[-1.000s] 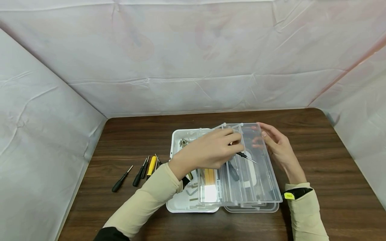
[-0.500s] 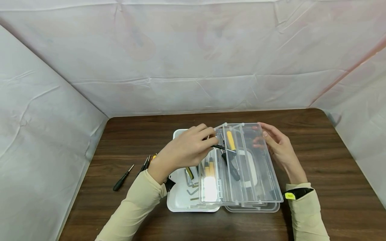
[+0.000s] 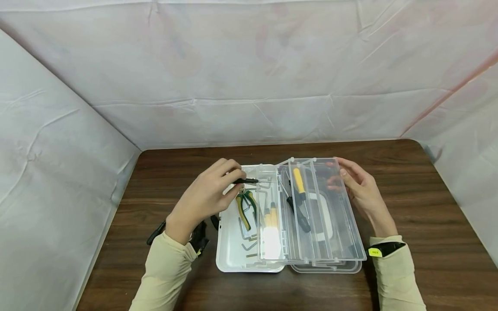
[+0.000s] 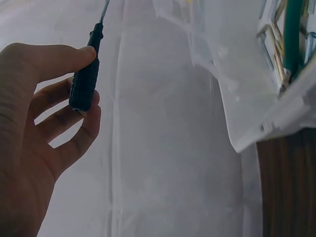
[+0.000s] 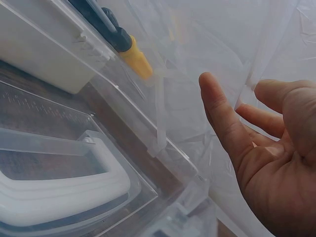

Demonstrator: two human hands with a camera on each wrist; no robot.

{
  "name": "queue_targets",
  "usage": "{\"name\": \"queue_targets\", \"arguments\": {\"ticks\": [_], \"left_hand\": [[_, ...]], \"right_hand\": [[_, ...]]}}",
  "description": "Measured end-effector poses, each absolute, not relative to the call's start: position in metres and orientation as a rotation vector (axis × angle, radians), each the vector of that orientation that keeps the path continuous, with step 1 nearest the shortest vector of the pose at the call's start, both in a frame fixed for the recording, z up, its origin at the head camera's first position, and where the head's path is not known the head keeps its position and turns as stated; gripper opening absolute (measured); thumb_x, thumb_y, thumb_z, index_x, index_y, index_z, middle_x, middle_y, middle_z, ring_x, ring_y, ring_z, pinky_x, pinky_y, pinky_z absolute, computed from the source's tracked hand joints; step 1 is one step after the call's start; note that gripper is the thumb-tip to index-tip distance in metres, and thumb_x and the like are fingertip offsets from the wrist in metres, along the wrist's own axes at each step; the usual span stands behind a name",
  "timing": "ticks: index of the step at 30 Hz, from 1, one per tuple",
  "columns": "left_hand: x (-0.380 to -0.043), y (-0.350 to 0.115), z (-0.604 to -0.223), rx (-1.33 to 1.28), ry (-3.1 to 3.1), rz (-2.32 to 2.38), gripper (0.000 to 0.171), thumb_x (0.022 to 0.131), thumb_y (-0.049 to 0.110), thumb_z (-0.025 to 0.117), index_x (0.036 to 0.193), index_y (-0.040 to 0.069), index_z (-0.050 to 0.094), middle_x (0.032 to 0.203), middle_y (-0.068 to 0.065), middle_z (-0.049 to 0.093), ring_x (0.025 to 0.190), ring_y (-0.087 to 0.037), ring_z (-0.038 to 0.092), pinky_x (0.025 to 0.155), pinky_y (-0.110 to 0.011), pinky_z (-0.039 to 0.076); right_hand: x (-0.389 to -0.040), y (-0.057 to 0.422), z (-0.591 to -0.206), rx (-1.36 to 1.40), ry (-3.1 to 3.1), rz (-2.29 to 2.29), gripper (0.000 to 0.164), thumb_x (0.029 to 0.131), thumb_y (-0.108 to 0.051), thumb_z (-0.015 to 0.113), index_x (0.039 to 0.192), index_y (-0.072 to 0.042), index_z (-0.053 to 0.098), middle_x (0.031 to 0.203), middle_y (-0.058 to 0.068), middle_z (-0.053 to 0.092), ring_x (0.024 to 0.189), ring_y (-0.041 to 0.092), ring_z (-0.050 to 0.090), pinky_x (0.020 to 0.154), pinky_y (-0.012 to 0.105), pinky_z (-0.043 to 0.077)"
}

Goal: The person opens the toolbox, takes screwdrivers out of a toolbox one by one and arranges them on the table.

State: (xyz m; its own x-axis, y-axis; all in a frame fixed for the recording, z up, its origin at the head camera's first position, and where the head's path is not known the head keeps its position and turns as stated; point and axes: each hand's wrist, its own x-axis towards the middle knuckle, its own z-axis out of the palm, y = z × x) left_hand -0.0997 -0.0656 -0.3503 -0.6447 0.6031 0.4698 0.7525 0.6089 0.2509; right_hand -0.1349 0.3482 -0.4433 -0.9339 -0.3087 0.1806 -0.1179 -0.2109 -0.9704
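Note:
My left hand (image 3: pixel 208 190) pinches a small black-handled screwdriver (image 3: pixel 247 181) above the back left of a white toolbox (image 3: pixel 225 261). In the left wrist view, thumb and fingers close round the screwdriver's handle (image 4: pixel 86 81), its metal shaft pointing away. My right hand (image 3: pixel 363 190) holds the far right edge of a clear divided tray (image 3: pixel 346 224), thumb in front and fingers showing through from behind. Inside the tray lie a yellow-handled screwdriver (image 3: pixel 299 180) and a dark-handled one (image 3: pixel 302 221). Green-and-yellow pliers (image 3: pixel 240 209) rest in the white toolbox.
Hex keys (image 3: pixel 248 247) lie loose in the toolbox, some seen through the tray. Below the tray is a clear lid with a white handle (image 3: pixel 327 216). On the wooden table (image 3: pixel 116 268), another black screwdriver handle (image 3: pixel 155 233) sits partly behind the left wrist. White sheeting surrounds the table.
My left hand has moved left with the screwdriver, from over the clear tray to the white toolbox's back left. The pliers have come into view. My right hand stays put.

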Motion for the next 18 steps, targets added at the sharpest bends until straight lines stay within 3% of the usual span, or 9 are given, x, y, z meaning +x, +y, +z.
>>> {"name": "queue_targets", "arguments": {"ticks": [10,18], "left_hand": [[-0.091,-0.106,-0.361,-0.849,-2.481,-0.719,0.018,0.090,0.003,0.079,0.105,0.008,0.071,0.110,-0.005,0.068,0.105,-0.022,0.062,0.087,-0.040,0.057],[-0.083,-0.126,-0.371,-0.682,-2.483,-0.742,0.020,0.087,-0.001,0.080,0.104,0.006,0.071,0.108,-0.007,0.069,0.102,-0.023,0.062,0.082,-0.037,0.052]], "right_hand": [[-0.134,0.348,-0.443,-0.504,1.885,-2.301,0.045,0.110,0.000,0.043,0.154,0.005,0.042,0.138,0.003,0.068,0.098,0.012,0.074,0.084,0.033,0.064],[-0.135,0.347,-0.443,-0.515,1.870,-2.311,0.045,0.110,0.001,0.042,0.154,0.005,0.042,0.137,0.003,0.068,0.098,0.012,0.075,0.085,0.032,0.064]]}}
